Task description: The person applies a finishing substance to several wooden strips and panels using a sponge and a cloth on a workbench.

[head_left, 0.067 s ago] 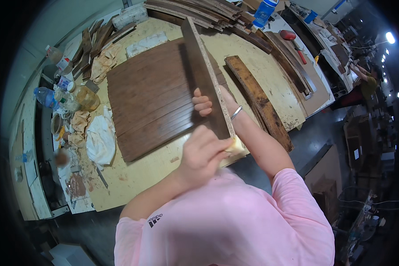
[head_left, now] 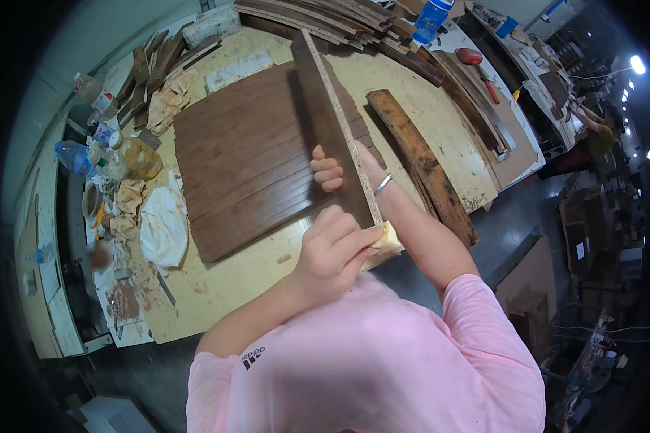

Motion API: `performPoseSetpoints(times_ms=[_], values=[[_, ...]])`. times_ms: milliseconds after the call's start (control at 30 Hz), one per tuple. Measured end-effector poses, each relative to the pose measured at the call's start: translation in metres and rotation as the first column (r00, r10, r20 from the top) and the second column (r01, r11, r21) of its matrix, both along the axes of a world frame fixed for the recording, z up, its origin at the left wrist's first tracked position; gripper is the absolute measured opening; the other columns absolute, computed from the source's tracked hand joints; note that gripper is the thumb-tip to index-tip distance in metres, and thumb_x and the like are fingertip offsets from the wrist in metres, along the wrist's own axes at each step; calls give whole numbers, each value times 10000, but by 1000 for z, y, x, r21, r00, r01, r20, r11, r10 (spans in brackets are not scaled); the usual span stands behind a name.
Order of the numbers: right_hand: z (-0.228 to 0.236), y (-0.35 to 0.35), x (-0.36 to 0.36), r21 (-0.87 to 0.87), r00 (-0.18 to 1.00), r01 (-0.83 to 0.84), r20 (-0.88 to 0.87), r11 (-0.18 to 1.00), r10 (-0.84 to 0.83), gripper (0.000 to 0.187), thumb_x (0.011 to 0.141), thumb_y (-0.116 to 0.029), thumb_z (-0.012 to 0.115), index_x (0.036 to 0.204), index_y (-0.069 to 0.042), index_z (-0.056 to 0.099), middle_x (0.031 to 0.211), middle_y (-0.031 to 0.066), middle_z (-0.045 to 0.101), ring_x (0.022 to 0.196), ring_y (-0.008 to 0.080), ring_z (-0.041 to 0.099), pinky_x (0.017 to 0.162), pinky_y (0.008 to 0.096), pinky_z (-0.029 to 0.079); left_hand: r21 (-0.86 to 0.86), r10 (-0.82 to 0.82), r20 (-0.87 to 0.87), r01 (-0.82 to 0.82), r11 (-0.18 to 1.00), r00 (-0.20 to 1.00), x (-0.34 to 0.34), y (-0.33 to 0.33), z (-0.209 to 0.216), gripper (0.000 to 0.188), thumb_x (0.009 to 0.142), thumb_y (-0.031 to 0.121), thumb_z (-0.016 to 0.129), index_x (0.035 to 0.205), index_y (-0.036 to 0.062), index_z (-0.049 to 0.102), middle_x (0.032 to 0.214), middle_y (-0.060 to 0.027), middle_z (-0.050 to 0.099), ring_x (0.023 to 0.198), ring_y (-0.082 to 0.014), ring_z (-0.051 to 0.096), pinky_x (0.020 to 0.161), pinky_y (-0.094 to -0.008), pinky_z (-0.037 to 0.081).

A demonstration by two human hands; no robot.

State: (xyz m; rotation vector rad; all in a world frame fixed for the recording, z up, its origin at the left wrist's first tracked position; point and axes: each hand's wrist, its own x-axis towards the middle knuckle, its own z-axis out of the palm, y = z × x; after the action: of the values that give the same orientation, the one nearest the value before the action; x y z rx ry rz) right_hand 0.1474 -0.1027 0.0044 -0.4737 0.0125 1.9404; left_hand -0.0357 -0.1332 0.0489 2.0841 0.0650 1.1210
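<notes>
1. We have a long brown board (head_left: pixel 332 126) at the centre of the frame, its speckled narrow edge turned up toward us.
2. Our right hand (head_left: pixel 369 167), a silver bracelet (head_left: pixel 384 185) at its wrist, wraps firmly around the board, fingertips showing on the left face.
3. Our left hand (head_left: pixel 330 249), just below centre, pinches a pale yellow pad (head_left: pixel 388 238) in a narrow grip at the board's near end.
4. Behind the board, left of centre, we see a brown slatted panel (head_left: pixel 245 159) lying on the yellowish tabletop (head_left: pixel 217 296).
5. Right of centre we have a stained plank (head_left: pixel 419 155); toward the left lie a white cloth (head_left: pixel 165 227) and a bottle of yellowish liquid (head_left: pixel 141 157).
</notes>
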Motion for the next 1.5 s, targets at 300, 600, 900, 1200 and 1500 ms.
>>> performPoseSetpoints(times_ms=[300,600,900,1200,1500], values=[[-26,-26,-35,-9,951,-301,-83,954,299,404,929,-442,417,816,-72,535,604,30,432,443,128,371,393,257,286,77,346,-25,-343,936,938,8,79,-13,208,665,-48,676,865,11,668,715,-98,530,684,-268,509,599,-369,417],[-26,-77,-35,54,850,-480,-218,876,479,497,960,-496,416,880,-10,481,623,55,403,458,125,380,377,270,309,167,629,-27,-617,769,777,-19,177,-20,117,703,-5,680,814,28,667,712,-89,550,712,-268,545,644,-380,442],[-36,-114,-38,98,775,-551,-307,829,552,584,942,-574,410,890,3,476,609,59,406,432,132,395,367,258,317,33,742,-193,-751,659,642,-78,252,-56,126,742,13,712,866,10,689,731,-67,576,620,-178,567,604,-296,450],[-15,-139,12,-134,616,-52,775,990,137,597,902,-643,442,1056,-75,543,651,15,514,452,66,444,380,219,301,-202,698,-308,-761,617,647,-153,201,-74,176,783,-10,687,952,-52,663,798,-15,555,680,-84,473,634,-218,402],[-13,-160,63,199,984,179,-34,963,-176,860,824,-671,476,1264,66,426,747,93,436,505,150,422,395,287,365,-516,600,-301,-656,551,741,-184,163,-105,147,852,-52,629,997,-46,648,793,35,520,688,-54,417,648,-191,374]])
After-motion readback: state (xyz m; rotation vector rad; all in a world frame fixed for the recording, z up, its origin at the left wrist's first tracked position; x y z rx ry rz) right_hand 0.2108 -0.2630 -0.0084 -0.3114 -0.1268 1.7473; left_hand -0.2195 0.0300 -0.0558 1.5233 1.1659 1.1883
